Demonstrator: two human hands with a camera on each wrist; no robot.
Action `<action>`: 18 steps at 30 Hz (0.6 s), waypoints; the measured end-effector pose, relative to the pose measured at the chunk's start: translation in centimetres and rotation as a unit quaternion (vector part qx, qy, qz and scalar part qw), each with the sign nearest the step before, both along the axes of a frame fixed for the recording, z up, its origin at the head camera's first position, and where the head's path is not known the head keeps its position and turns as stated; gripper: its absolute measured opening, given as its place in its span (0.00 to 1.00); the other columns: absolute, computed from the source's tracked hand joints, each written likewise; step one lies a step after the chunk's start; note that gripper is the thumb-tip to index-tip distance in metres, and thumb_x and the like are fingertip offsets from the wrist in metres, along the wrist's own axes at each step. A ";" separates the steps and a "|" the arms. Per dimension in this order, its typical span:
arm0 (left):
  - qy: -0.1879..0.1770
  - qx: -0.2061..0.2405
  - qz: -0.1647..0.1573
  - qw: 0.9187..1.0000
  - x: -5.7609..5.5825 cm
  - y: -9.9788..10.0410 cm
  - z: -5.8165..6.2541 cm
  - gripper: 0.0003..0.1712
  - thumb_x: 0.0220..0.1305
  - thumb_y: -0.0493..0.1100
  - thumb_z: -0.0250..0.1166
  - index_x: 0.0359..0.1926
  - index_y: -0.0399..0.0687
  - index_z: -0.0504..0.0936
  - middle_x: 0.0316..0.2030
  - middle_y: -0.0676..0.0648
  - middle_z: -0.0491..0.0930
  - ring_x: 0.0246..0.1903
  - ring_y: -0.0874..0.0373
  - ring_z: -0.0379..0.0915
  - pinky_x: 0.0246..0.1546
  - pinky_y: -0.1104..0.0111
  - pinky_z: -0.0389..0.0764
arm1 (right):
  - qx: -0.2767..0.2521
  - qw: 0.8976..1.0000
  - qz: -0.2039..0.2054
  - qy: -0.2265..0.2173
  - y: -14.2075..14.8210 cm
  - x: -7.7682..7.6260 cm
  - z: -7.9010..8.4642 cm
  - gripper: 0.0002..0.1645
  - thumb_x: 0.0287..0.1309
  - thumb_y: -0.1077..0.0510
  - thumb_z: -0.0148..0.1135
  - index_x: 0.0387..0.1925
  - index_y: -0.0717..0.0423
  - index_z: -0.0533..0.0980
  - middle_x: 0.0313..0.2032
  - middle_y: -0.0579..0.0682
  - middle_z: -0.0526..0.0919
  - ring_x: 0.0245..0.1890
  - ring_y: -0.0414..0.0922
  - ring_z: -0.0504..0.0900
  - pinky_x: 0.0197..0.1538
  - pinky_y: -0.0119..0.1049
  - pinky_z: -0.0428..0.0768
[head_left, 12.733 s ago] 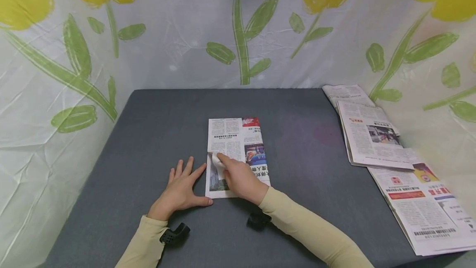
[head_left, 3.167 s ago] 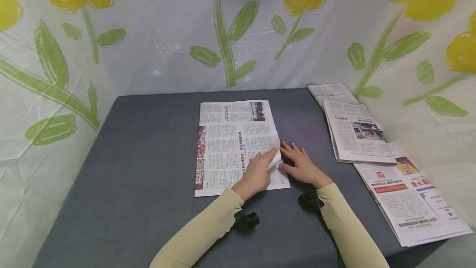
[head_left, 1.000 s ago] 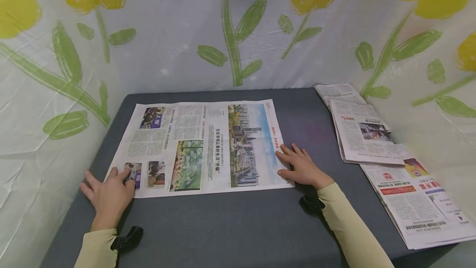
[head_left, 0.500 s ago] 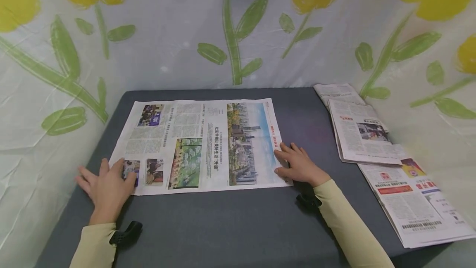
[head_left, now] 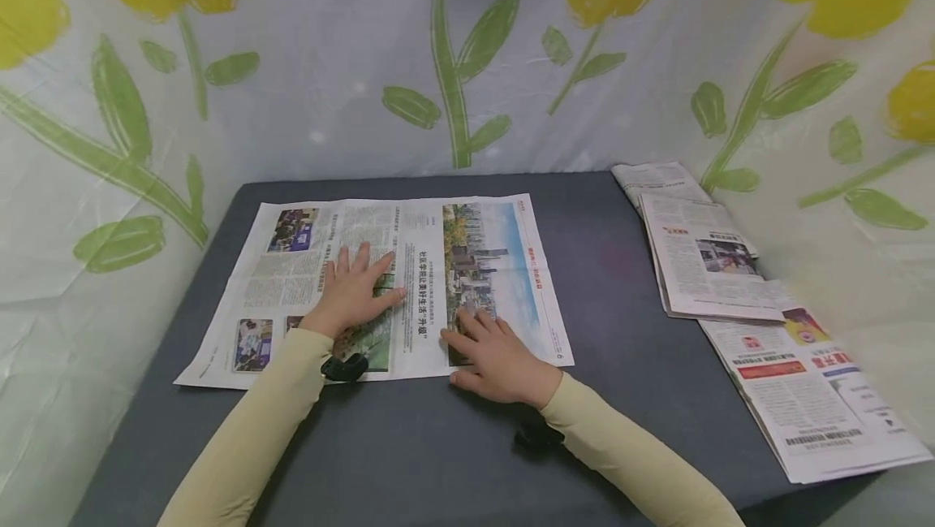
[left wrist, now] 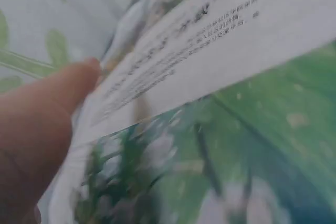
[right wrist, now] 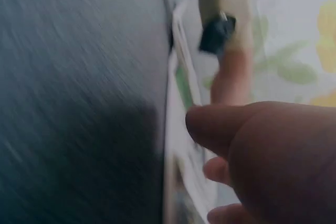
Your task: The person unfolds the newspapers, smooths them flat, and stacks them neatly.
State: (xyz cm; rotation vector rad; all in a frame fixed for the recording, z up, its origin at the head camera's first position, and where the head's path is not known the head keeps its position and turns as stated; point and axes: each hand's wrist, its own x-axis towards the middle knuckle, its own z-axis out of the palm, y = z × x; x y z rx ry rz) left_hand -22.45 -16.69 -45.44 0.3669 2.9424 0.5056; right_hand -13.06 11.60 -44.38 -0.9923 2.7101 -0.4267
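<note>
A newspaper sheet (head_left: 420,300) lies spread wide across the middle of the table, with a city photo on its right half and a green photo toward its centre. My left hand (head_left: 353,291), fingers spread and straight, lies over that green photo, partly covering it. To its right, my right hand (head_left: 497,352) reaches over the lower part of the city photo with fingers extended. In the left wrist view the thumb (left wrist: 58,93) is beside the printed paper. The right wrist view, blurred, has the right thumb (right wrist: 220,127) above the paper's near edge.
Folded newspapers (head_left: 704,259) lie overlapping along the table's right side, with another large one (head_left: 811,397) nearer the front right corner. The dark grey tabletop (head_left: 409,454) extends in front of the sheet. A flower-printed curtain (head_left: 307,88) encloses the back and sides.
Earlier the newspaper was folded small, then half size; it became fully spread by one second ago. Since then both hands have moved from its outer edges inward over the sheet.
</note>
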 end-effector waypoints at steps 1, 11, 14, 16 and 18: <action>-0.010 -0.001 -0.004 1.000 -0.4 0.2 -0.4 0.47 0.72 0.68 0.55 0.81 0.52 0.53 0.81 0.30 0.36 0.77 0.23 0.23 0.72 0.28 0.32 | 0.008 1.000 0.008 0.011 -0.2 0.3 -0.4 0.35 0.73 0.43 0.57 0.76 0.48 0.65 0.78 0.65 0.56 0.78 0.69 0.55 0.72 0.68 0.62; -0.055 -0.021 0.005 0.998 -1.5 0.6 -1.9 0.52 0.68 0.72 0.56 0.82 0.55 0.50 0.81 0.31 0.36 0.76 0.20 0.23 0.69 0.23 0.33 | 0.032 0.995 0.018 0.089 -0.6 1.3 -2.1 0.28 0.79 0.48 0.49 0.75 0.45 0.66 0.77 0.63 0.61 0.76 0.69 0.60 0.68 0.69 0.68; -0.052 -0.021 0.007 0.998 -1.6 0.7 -1.9 0.52 0.67 0.72 0.57 0.82 0.54 0.51 0.81 0.31 0.37 0.76 0.19 0.23 0.68 0.23 0.33 | 0.037 0.995 0.016 0.088 -0.6 1.3 -2.0 0.28 0.78 0.47 0.49 0.75 0.44 0.66 0.77 0.62 0.61 0.76 0.68 0.60 0.68 0.69 0.68; -0.052 -0.022 0.008 0.998 -1.6 0.8 -1.8 0.52 0.67 0.72 0.57 0.82 0.54 0.51 0.81 0.31 0.37 0.76 0.19 0.24 0.68 0.23 0.33 | 0.042 0.996 0.011 0.077 -0.6 1.2 -1.9 0.28 0.78 0.46 0.49 0.75 0.43 0.66 0.78 0.61 0.60 0.77 0.67 0.59 0.68 0.69 0.67; -0.053 -0.024 0.009 0.998 -1.5 0.9 -1.7 0.52 0.67 0.73 0.57 0.82 0.54 0.52 0.81 0.31 0.38 0.76 0.19 0.25 0.68 0.23 0.34 | 0.047 0.997 0.004 0.059 -0.5 1.1 -1.8 0.29 0.78 0.45 0.49 0.75 0.42 0.66 0.78 0.59 0.59 0.78 0.66 0.58 0.69 0.70 0.65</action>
